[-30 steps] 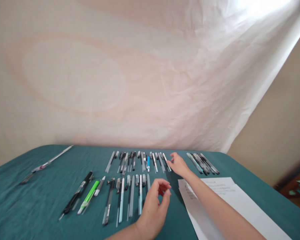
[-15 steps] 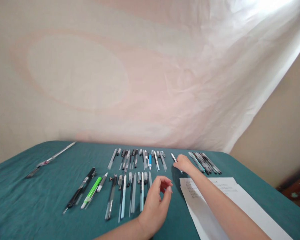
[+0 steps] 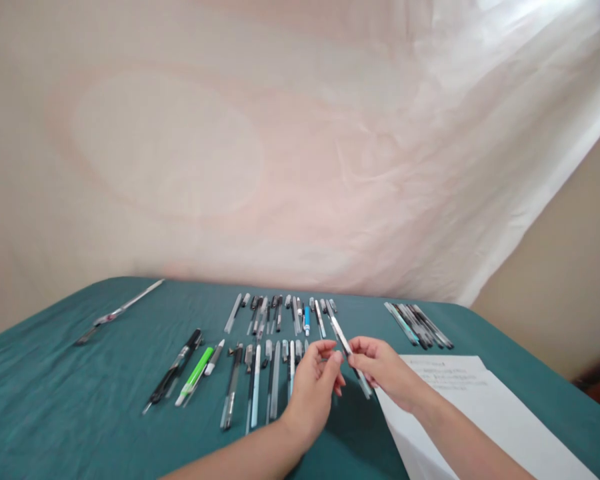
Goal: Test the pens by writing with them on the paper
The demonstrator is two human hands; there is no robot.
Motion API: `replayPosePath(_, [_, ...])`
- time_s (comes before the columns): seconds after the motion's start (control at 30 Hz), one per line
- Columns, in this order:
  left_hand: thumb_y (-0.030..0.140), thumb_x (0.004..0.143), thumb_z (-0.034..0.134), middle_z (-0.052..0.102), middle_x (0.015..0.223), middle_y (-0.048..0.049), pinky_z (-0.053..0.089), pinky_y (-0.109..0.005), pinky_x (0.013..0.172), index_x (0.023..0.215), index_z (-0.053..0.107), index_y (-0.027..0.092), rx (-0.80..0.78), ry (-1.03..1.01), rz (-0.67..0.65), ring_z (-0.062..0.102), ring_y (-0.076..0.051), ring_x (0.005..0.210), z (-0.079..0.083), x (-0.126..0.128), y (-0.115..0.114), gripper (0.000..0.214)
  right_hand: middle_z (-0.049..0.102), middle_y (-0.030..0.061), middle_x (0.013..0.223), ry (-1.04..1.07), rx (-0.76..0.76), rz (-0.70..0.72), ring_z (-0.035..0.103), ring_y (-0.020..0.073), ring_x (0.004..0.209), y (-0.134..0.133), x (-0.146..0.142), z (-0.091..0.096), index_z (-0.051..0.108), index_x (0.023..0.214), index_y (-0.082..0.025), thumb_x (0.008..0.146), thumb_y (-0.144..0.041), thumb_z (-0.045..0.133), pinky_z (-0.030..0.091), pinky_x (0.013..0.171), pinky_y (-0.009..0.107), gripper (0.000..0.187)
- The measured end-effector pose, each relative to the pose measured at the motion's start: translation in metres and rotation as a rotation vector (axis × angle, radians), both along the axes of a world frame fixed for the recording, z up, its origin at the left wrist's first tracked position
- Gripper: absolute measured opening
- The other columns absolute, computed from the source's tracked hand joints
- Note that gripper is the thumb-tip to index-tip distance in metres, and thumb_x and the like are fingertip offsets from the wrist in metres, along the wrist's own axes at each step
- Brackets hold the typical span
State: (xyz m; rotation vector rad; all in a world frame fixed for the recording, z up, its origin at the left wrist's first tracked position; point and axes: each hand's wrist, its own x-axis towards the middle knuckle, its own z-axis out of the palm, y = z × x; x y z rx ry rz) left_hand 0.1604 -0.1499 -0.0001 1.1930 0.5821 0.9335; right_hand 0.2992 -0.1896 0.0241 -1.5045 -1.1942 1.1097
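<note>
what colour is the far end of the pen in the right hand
White. The pen in the right hand shows best in the head view.

A slim pen (image 3: 341, 335), white toward its far end and see-through at the near one, slants in the right hand (image 3: 383, 370), far end leaning left.

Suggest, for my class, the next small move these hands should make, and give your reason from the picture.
Probably bring the left hand to the pen to steady it: the right hand holds it at a slant, and the left, fingers curled and seemingly holding nothing, is close beside it.
</note>
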Motion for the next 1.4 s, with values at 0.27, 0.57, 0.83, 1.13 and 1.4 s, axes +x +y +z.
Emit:
replayPosePath(0.27, [0.040,0.072,0.059,0.048,0.060,0.0046,0.034,-0.019,0.046,0.078,0.050,0.016,0.027,0.048,0.007,0.042,-0.007,0.047,0.004,-0.002,0.005,0.027,0.046,-0.0071,0.056,0.147,0.043,-0.007,0.030,0.0022,0.037,-0.016,-0.018,-0.019,0.050,0.071,-0.017,0.069,-0.031,0.059,0.024,0.034,0.015,0.017])
replayPosePath(0.57, [0.042,0.076,0.054,0.053,0.068,0.0025,0.038,-0.020,0.055,0.079,0.051,0.016,0.035,-0.056,0.276,0.045,-0.007,0.054,0.015,-0.011,0.037,0.026,0.048,-0.0063,0.054,0.198,0.036,-0.002,0.032,0.0026,0.037,-0.014,-0.018,-0.030,0.056,0.075,-0.016,0.071,-0.035,0.059,0.031,0.035,0.015,0.019])
replayPosePath(0.83, [0.042,0.077,0.053,0.050,0.074,0.0026,0.038,-0.019,0.058,0.083,0.051,0.016,0.064,-0.151,0.405,0.043,-0.006,0.057,0.026,-0.025,0.069,0.026,0.046,-0.0069,0.053,0.108,-0.012,0.041,0.035,0.0032,0.039,-0.016,-0.021,-0.029,0.057,0.073,-0.016,0.069,-0.025,0.057,0.027,0.035,0.014,0.010])
replayPosePath(1.13, [0.039,0.078,0.053,0.051,0.075,0.0020,0.037,-0.019,0.057,0.084,0.051,0.016,0.061,-0.156,0.400,0.043,-0.006,0.056,0.024,-0.023,0.068,0.024,0.046,-0.0064,0.054,0.069,-0.018,0.066,0.035,0.0031,0.040,-0.016,-0.021,-0.028,0.057,0.075,-0.015,0.071,-0.025,0.056,0.026,0.035,0.014,0.011])
replayPosePath(1.4, [0.039,0.077,0.054,0.053,0.075,0.0018,0.037,-0.019,0.055,0.085,0.051,0.016,0.043,-0.145,0.378,0.043,-0.006,0.056,0.024,-0.022,0.067,0.024,0.045,-0.0063,0.054,0.074,-0.006,0.073,0.035,0.0031,0.041,-0.016,-0.020,-0.031,0.056,0.075,-0.015,0.073,-0.025,0.056,0.026,0.036,0.014,0.010])
